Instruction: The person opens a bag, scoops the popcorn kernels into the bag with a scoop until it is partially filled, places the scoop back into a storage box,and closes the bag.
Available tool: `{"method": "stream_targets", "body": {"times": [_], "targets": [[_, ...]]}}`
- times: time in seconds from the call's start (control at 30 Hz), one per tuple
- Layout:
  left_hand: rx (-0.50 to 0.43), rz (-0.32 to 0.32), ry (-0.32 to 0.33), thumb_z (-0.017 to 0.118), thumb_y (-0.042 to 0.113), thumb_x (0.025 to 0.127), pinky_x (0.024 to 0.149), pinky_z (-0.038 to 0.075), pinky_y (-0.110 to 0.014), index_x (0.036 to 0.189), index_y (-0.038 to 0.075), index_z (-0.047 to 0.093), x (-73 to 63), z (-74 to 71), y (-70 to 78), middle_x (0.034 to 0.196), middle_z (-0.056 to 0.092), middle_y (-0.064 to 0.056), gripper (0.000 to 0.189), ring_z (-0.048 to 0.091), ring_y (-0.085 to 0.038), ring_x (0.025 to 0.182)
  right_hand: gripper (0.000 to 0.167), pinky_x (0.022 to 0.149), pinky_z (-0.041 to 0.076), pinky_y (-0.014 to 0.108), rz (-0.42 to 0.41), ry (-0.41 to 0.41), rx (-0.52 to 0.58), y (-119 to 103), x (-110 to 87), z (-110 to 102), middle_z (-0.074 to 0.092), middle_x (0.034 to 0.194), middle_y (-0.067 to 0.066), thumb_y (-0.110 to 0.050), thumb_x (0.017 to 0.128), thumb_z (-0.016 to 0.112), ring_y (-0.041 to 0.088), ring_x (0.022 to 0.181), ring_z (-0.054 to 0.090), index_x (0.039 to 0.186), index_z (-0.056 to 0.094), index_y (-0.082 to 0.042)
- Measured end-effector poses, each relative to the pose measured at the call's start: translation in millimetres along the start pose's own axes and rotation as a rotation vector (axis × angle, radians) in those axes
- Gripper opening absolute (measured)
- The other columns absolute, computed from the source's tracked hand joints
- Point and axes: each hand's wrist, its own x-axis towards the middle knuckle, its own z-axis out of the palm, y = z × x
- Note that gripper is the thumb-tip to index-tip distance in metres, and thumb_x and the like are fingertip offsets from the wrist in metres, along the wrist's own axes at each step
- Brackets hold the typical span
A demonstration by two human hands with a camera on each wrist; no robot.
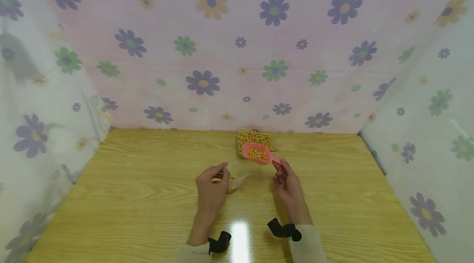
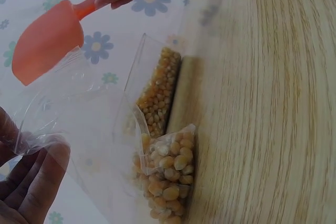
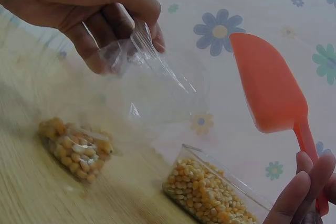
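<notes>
Fingers of the right hand (image 1: 290,191) pinch the handle of the loaded pink scoop (image 3: 270,87), its long axis aimed left, away from them, while the clear bag (image 3: 157,90), rim pinched by the left hand (image 1: 212,189), stands left and nearer on the table (image 1: 148,197).

Free lanes over table (image 1: 129,180), left and right of box (image 3: 210,162). Behind box, curtain (image 1: 229,59) bars passage; over its near side, scoop (image 3: 270,87) hangs in the way; front-left, left hand (image 1: 212,187) and bag (image 1: 240,173) obstruct.
</notes>
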Motion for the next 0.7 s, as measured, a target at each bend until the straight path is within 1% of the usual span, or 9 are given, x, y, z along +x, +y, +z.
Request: {"method": "stream_targets", "body": {"times": [0.07, 0.17, 0.3, 0.37, 0.43, 0.5, 0.6, 0.7], "targets": [[0.002, 0.003, -0.006, 0.063, -0.012, 0.091, 0.054, 0.054, -0.013, 0.102, -0.008, 0.078, -0.8, 1.1, -0.6, 0.081, 0.073, -0.020, 0.018, 0.069, -0.026, 0.066, 0.029, 0.061, 0.052, 0.014, 0.002, -0.004, 0.015, 1.1, -5.7, -1.8, 0.077, 0.083, -0.003, -0.027, 0.108, 0.050, 0.001, 0.061, 0.058, 0.096, 0.073, -0.015], [0.006, 0.014, -0.013, 0.063, -0.010, 0.093, 0.055, 0.054, -0.013, 0.103, -0.006, 0.079, -2.0, 0.9, -0.5, 0.082, 0.073, -0.019, 0.019, 0.069, -0.022, 0.067, 0.027, 0.061, 0.052, 0.014, 0.002, -0.003, 0.013, 3.7, -13.1, -4.7, 0.076, 0.083, -0.003, -0.027, 0.108, 0.050, 0.001, 0.062, 0.058, 0.099, 0.073, -0.015], [0.008, 0.055, -0.024, 0.064, -0.005, 0.094, 0.055, 0.056, -0.016, 0.104, -0.001, 0.080, -1.8, -1.6, -1.4, 0.082, 0.074, -0.013, 0.019, 0.069, -0.020, 0.068, 0.027, 0.062, 0.051, 0.014, -0.015, -0.002, -0.046, 9.0, -19.0, -6.5, 0.076, 0.083, -0.004, -0.027, 0.108, 0.051, 0.001, 0.064, 0.057, 0.099, 0.073, -0.016], [0.011, 0.068, -0.027, 0.064, -0.005, 0.094, 0.054, 0.056, -0.018, 0.104, -0.001, 0.080, -1.1, -2.6, -2.1, 0.081, 0.074, -0.011, 0.019, 0.069, -0.019, 0.068, 0.028, 0.062, 0.050, 0.013, -0.025, -0.001, -0.082, 12.0, -19.6, -7.2, 0.076, 0.083, -0.005, -0.027, 0.108, 0.050, 0.000, 0.064, 0.056, 0.098, 0.073, -0.016], [0.017, 0.068, -0.027, 0.064, -0.005, 0.094, 0.054, 0.056, -0.018, 0.104, -0.001, 0.080, -0.8, -3.3, -1.7, 0.080, 0.074, -0.009, 0.019, 0.069, -0.019, 0.068, 0.029, 0.061, 0.050, 0.013, -0.034, -0.006, -0.112, 15.0, -19.9, -8.0, 0.075, 0.082, -0.006, -0.027, 0.109, 0.049, 0.000, 0.063, 0.056, 0.096, 0.073, -0.017], [0.018, 0.061, -0.026, 0.065, -0.005, 0.094, 0.054, 0.056, -0.017, 0.104, -0.001, 0.080, -0.7, -3.4, -2.3, 0.081, 0.074, -0.009, 0.018, 0.069, -0.019, 0.068, 0.029, 0.061, 0.049, 0.013, -0.049, -0.009, -0.153, 17.0, -20.7, -8.5, 0.075, 0.081, -0.007, -0.028, 0.109, 0.050, 0.000, 0.063, 0.055, 0.094, 0.073, -0.018], [0.014, 0.057, -0.021, 0.066, -0.004, 0.094, 0.055, 0.055, -0.015, 0.105, -0.001, 0.080, -1.2, -3.1, -2.1, 0.082, 0.075, -0.012, 0.018, 0.069, -0.022, 0.069, 0.030, 0.060, 0.049, 0.014, -0.076, -0.025, -0.203, 17.5, -23.9, -8.5, 0.076, 0.080, -0.008, -0.028, 0.108, 0.052, 0.000, 0.062, 0.054, 0.091, 0.074, -0.019], [0.012, 0.061, -0.014, 0.066, -0.004, 0.094, 0.055, 0.054, -0.014, 0.104, -0.001, 0.080, -1.6, -2.0, -1.4, 0.085, 0.075, -0.015, 0.017, 0.070, -0.025, 0.070, 0.029, 0.059, 0.050, 0.015, -0.121, 0.001, -0.262, 16.7, -25.4, -6.6, 0.076, 0.078, -0.008, -0.028, 0.106, 0.056, 0.001, 0.060, 0.055, 0.088, 0.077, -0.019]]}}
